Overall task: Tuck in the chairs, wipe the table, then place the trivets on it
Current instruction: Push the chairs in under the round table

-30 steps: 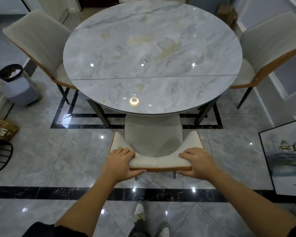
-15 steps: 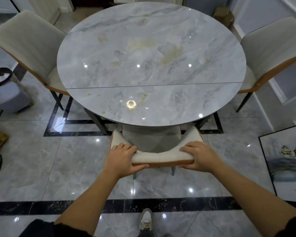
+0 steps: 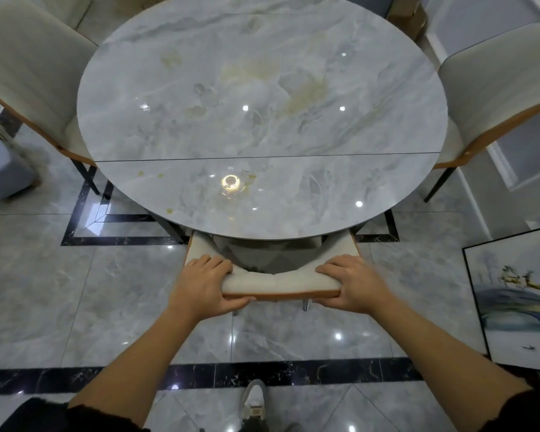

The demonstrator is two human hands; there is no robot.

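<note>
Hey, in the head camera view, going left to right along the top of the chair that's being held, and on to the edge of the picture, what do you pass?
left hand → chair back, gripped at both ends → right hand → framed picture

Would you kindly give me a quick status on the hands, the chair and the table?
Grip: left hand and right hand on the chair back. Seat mostly under the table. Yellow stains unwiped. Nothing seen in the way.
</note>
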